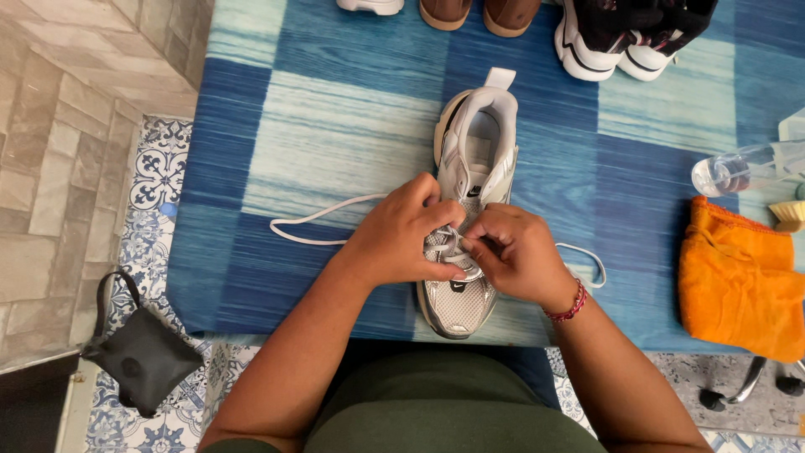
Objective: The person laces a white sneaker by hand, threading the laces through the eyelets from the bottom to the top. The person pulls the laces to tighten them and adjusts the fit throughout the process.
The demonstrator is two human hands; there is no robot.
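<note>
Shoe [470, 210] lies toe toward the person; left hand [402, 239] and right hand [516, 256] both pinch its lace [319, 220] mid-shoe; lace ends trail sideways.

A home: patterned floor tiles [159, 164], blue checked tablecloth [335, 117], shoes lined up [587, 33].

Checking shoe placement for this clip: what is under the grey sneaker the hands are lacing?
The grey sneaker lies on a blue checked cloth, with white lace trailing over it. The left hand and right hand hide its middle; what the cloth covers is unseen.
</note>
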